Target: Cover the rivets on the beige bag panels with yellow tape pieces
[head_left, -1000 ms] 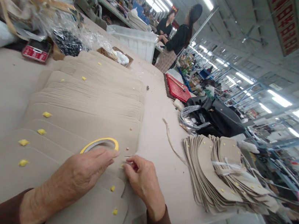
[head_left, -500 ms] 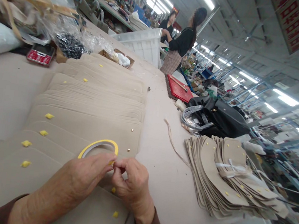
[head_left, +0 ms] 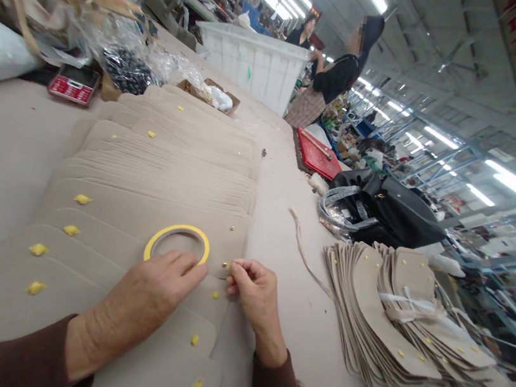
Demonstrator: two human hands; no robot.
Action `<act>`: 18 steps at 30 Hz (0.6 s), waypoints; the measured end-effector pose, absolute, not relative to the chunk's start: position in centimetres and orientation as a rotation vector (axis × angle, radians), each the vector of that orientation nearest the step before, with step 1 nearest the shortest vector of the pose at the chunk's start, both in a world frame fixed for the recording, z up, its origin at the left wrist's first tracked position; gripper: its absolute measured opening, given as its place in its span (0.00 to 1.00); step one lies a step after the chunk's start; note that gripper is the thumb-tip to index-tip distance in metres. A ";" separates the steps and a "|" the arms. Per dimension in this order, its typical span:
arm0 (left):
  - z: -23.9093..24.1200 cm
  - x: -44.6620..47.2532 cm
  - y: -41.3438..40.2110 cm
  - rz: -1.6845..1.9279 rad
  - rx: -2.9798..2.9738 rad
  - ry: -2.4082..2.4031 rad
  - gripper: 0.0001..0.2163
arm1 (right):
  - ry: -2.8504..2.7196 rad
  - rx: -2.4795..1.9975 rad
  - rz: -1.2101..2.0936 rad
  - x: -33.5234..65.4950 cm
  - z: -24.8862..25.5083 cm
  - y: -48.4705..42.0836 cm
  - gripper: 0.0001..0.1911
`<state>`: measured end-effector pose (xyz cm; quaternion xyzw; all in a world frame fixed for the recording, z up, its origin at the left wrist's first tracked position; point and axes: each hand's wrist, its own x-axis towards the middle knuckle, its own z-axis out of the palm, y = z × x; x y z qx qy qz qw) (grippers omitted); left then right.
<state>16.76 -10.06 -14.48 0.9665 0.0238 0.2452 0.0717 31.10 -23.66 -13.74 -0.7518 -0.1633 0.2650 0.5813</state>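
My left hand [head_left: 147, 299] is closed on the near side of a roll of yellow tape [head_left: 179, 228], above overlapping beige panels [head_left: 150, 209]. To its right, my right hand [head_left: 251, 289] pinches a small piece of yellow tape [head_left: 229, 265] beside a gold metal stud [head_left: 224, 265] at a panel's right edge. Another stud [head_left: 232, 228] shows bare on the panel behind. Yellow tape bits [head_left: 39, 249] sit along the left side of the nearer panels, and more [head_left: 194, 339] along the right. My left fingertips are partly hidden behind the hand.
On the right lie tied stacks of beige panels [head_left: 380, 313], a black bag [head_left: 390, 206] and a red board [head_left: 316, 153]. A phone [head_left: 74, 85] and plastic bags [head_left: 132, 64] are at back left. Two people stand by a white bin [head_left: 257, 65] at the back.
My hands have moved apart. The right hand has gone right to the panel edge with a bit of tape, while the left keeps the roll. The view has shifted slightly.
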 end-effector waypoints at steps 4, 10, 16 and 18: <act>-15.3 17.2 -9.6 0.523 3.010 0.075 0.09 | -0.503 -1.849 0.628 31.8 -14.6 -23.9 0.13; -15.5 17.2 -9.7 0.568 2.988 0.050 0.08 | -0.766 -2.110 0.435 31.5 -14.5 -23.0 0.09; -16.0 17.2 -9.5 0.557 2.969 0.058 0.07 | -0.896 -2.256 0.241 31.5 -14.6 -22.6 0.05; -15.9 17.2 -9.4 0.553 2.962 0.080 0.07 | -0.809 -2.249 0.236 31.5 -14.8 -23.1 0.08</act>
